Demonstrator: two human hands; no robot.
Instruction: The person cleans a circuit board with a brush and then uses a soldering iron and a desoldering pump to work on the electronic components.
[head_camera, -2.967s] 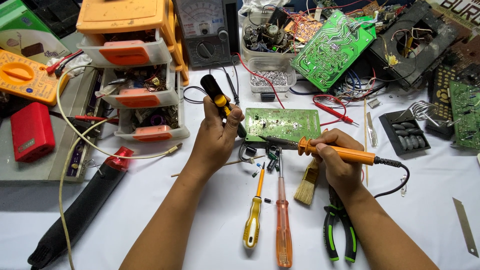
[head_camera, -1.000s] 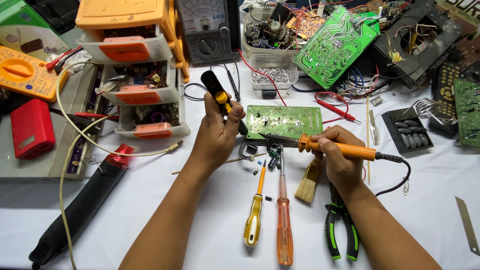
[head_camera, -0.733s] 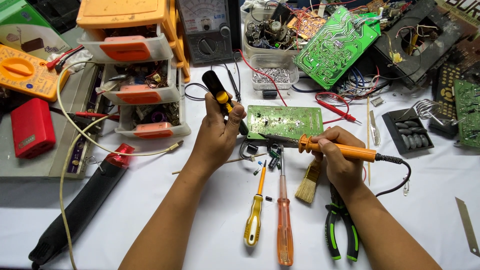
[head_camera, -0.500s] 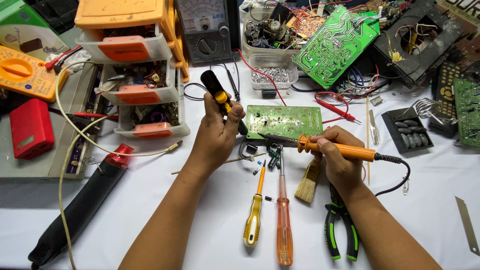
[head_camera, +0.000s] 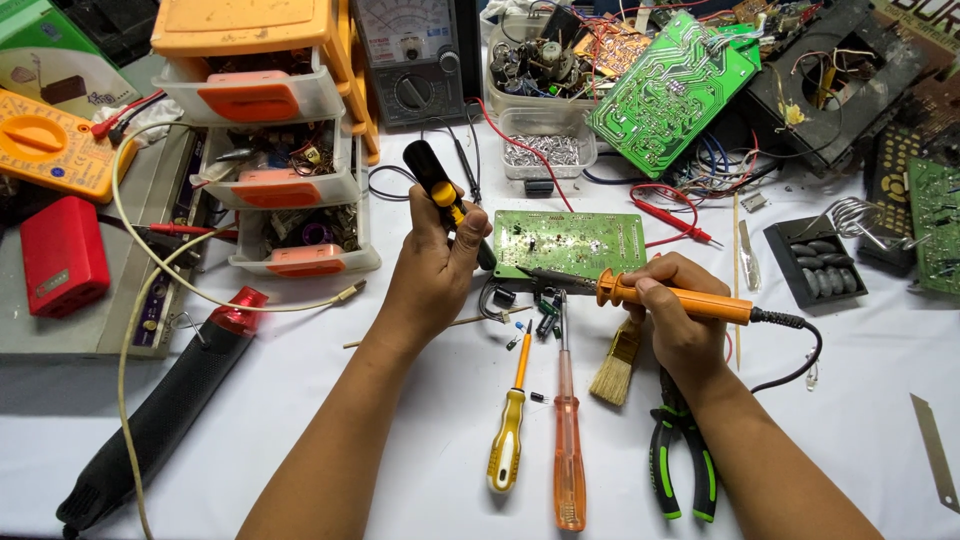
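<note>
- Your left hand (head_camera: 432, 262) has its fingers curled tight around a black and yellow desoldering pump (head_camera: 443, 200), thumb pressed on the yellow part, the black end sticking up and away from you.
- Your right hand (head_camera: 680, 318) grips the orange soldering iron (head_camera: 668, 298) like a pen, fingers closed on the handle; its metal tip points left and lies over the near edge of the small green circuit board (head_camera: 570, 243).
- That board lies flat on the white table (head_camera: 420, 440), between your two hands and a little beyond them; the pump's lower end sits just beside the board's left edge.
- Loose small components (head_camera: 540, 310) lie scattered just in front of the board, below the iron's tip.
- Nearer to you, a yellow screwdriver (head_camera: 510, 430) and a clear orange screwdriver (head_camera: 568, 440) lie side by side, shafts pointing toward the board.
- A small brush (head_camera: 617, 365) lies just under your right hand, and green-handled pliers (head_camera: 680, 460) lie partly beneath your right wrist.
- The iron's black cord (head_camera: 800, 350) loops off to the right.
- To your left stands an orange and white drawer cabinet (head_camera: 270, 150), with a black and red heat tool (head_camera: 170, 410) lying in front of it.
- A larger green circuit board (head_camera: 670, 85) leans at the back of the table.
</note>
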